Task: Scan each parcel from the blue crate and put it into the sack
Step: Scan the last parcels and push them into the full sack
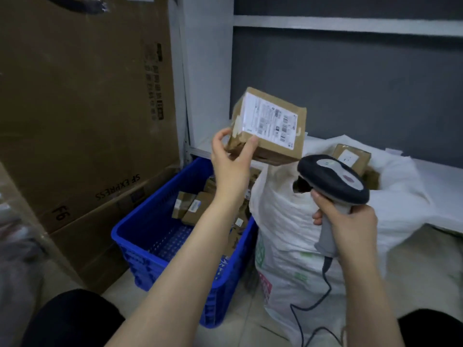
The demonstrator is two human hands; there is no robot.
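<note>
My left hand (231, 162) grips a brown cardboard parcel (271, 126) by its lower left corner and holds it up, tilted, with its white shipping label facing me. My right hand (350, 226) grips the grey handle of a corded barcode scanner (333, 181), whose dark head sits just below and right of the parcel. The blue crate (160, 249) stands on the floor under my left forearm with several small parcels (193, 209) in it. The white sack (295, 241) stands open to the right of the crate, and a brown parcel (350, 157) lies at its top.
Large cardboard boxes (82, 116) lean against the wall left of the crate. A white shelf frame (208, 71) and dark wall panel stand behind. My knees (72, 319) in dark trousers show at the bottom. The scanner cable (310, 306) hangs in front of the sack.
</note>
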